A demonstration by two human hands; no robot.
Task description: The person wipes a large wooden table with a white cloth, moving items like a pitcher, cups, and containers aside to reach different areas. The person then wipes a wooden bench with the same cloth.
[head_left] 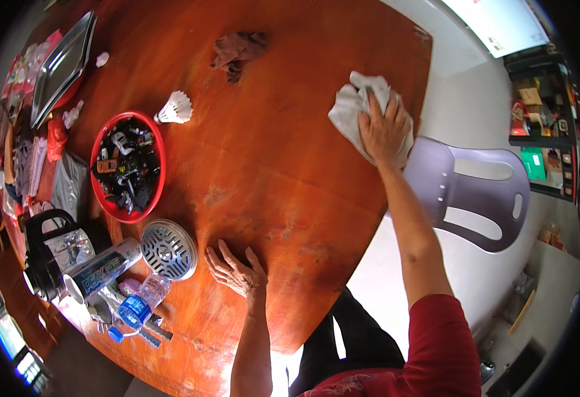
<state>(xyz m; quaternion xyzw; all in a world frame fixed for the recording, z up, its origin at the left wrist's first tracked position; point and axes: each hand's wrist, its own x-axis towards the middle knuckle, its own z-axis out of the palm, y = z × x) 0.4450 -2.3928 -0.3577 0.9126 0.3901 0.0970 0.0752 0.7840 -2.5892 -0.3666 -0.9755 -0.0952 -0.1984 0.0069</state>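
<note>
The right hand (384, 129) hides part of the white cloth (356, 106).

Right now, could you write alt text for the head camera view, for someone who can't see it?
Seen from above, a person's right hand presses a white cloth on a reddish wooden table, while the left hand rests flat on the wood. Left of it lie a round metal grate, a plastic water bottle, a red bowl of small parts and a shuttlecock.
</note>
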